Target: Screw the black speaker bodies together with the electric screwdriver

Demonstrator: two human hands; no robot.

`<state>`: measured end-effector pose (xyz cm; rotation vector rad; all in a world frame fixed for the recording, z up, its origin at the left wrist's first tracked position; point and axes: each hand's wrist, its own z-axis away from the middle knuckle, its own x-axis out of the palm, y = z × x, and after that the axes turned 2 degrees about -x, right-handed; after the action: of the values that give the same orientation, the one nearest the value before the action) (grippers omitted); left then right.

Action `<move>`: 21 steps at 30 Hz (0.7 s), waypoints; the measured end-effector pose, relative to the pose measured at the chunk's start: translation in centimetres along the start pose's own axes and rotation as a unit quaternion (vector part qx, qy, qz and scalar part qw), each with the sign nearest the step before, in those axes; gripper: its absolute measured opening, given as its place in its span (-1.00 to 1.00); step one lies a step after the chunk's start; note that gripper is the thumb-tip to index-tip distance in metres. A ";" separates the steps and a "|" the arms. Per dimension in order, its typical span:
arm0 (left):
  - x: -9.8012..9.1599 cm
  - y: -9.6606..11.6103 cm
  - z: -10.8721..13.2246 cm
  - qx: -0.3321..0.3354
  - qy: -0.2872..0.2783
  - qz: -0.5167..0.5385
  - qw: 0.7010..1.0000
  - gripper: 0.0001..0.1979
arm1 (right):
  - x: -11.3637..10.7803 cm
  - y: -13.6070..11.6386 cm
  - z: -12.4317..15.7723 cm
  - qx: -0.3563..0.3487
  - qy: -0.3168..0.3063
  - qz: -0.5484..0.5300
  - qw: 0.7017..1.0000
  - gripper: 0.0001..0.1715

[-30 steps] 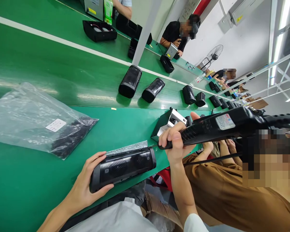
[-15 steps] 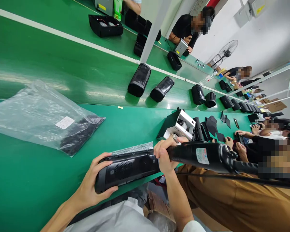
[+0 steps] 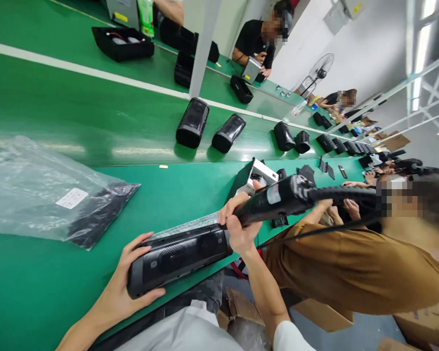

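A long black speaker housing (image 3: 179, 256) with a perforated patch lies at the front edge of the green bench, on what looks like bubble wrap (image 3: 190, 223). My left hand (image 3: 131, 275) grips its left end, thumb below and fingers over the top. My right hand (image 3: 237, 224) is wrapped around a black electric screwdriver (image 3: 258, 204), held sideways at the housing's right end. The screwdriver's tip is hidden by my fingers, so contact cannot be made out. A thick cord runs from its back to the right.
A plastic bag (image 3: 58, 195) of black pieces lies at left. A white-and-black box device (image 3: 254, 178) stands beyond my right hand. Several speakers (image 3: 192, 123) line the raised green strip behind. A co-worker in a brown shirt (image 3: 351, 263) sits close on the right.
The view has shifted, so most things sit further left. Both hands keep their hold on the housing and screwdriver. The co-worker in brown now shows more fully.
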<state>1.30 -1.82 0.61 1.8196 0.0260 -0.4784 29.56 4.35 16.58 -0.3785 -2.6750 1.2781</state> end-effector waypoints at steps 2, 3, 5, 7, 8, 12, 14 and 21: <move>-0.2 -0.5 0.1 -0.003 -0.001 0.000 1.000 -0.27 | -0.9 -2.2 -2.0 -0.068 0.056 0.004 0.996 -0.70; -0.3 -0.7 0.1 -0.003 0.000 -0.004 1.000 -0.24 | -1.7 -3.2 -3.0 -0.102 0.095 0.024 0.990 -0.81; -0.4 -1.1 0.1 -0.002 0.002 -0.014 1.000 -0.18 | -3.9 -4.3 -5.0 -0.143 0.159 0.084 0.973 -0.72; -0.5 -1.5 0.0 0.002 0.001 -0.025 1.000 -0.10 | -6.1 -3.8 -6.4 -0.142 0.189 0.131 0.963 -0.70; -0.6 -1.7 -0.1 0.005 0.001 -0.030 1.000 -0.07 | -7.1 -3.0 -6.9 -0.132 0.194 0.145 0.961 -0.73; -0.6 -2.4 -0.4 0.031 0.015 -0.038 0.999 -0.01 | -8.6 1.3 -7.3 -0.092 0.186 0.161 0.965 -0.50; -0.6 -2.3 -0.5 0.047 0.018 -0.051 0.997 -0.01 | -8.5 2.6 -6.9 -0.076 0.182 0.155 0.968 -0.44; 0.2 -0.9 -0.1 0.000 0.023 -0.039 0.999 -0.04 | -8.1 -0.8 -5.1 -0.029 0.134 0.118 0.984 -0.46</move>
<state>1.25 -1.47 -0.26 1.8344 0.1291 -0.4916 38.39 5.27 20.20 -0.8343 -2.4991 1.1129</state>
